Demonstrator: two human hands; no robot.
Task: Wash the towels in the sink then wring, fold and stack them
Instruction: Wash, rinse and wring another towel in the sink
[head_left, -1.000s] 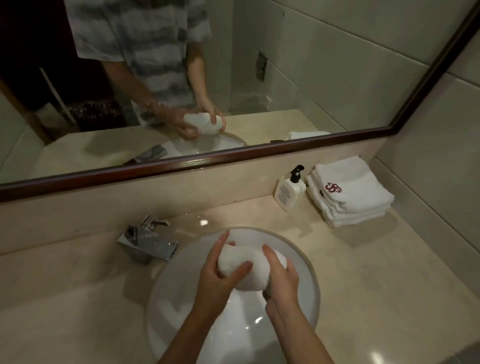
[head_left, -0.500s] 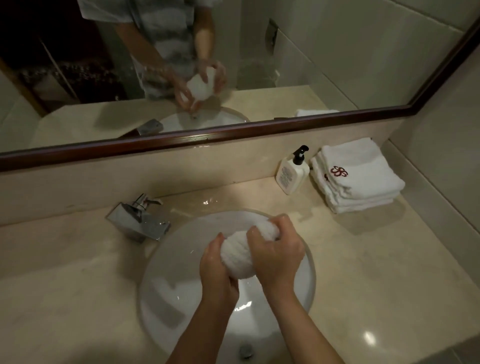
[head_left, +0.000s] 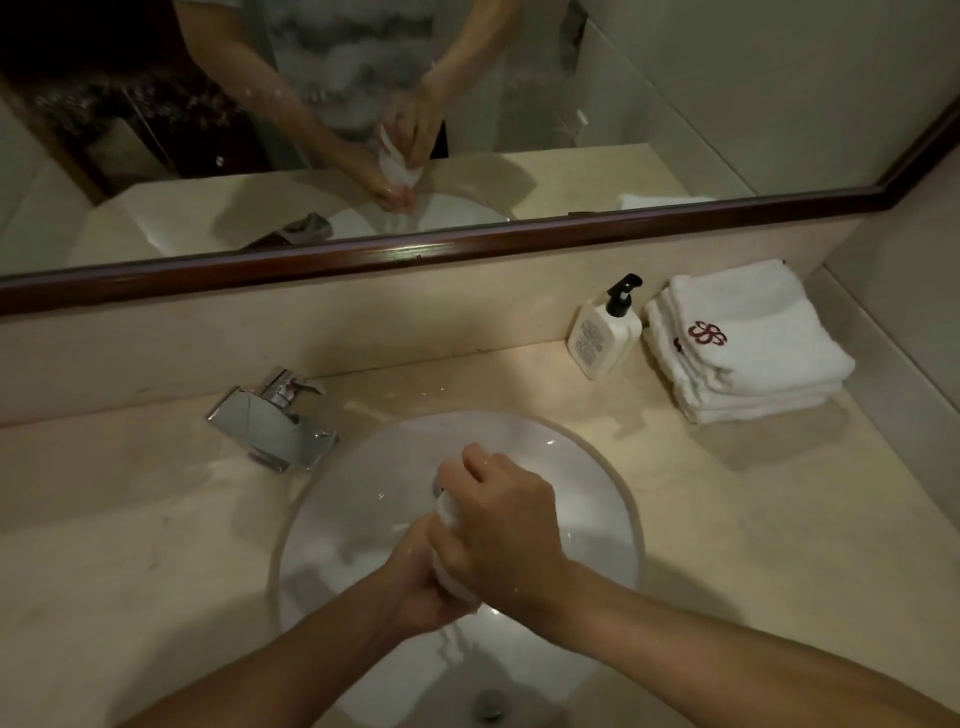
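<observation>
A small white wet towel is bunched into a tight roll over the round white sink. My right hand is clenched over its upper part. My left hand grips its lower end from beneath. Most of the towel is hidden inside both fists. Water runs from it into the basin. A stack of folded white towels with a red emblem lies on the counter at the back right.
A chrome tap stands left of the sink on the beige stone counter. A white pump bottle stands next to the towel stack. The drain shows at the basin's bottom. A framed mirror spans the back wall.
The towel went from a loose ball to a tight twisted roll. My right hand closed over its top, my left hand dropped beneath it, and both sank lower over the sink.
</observation>
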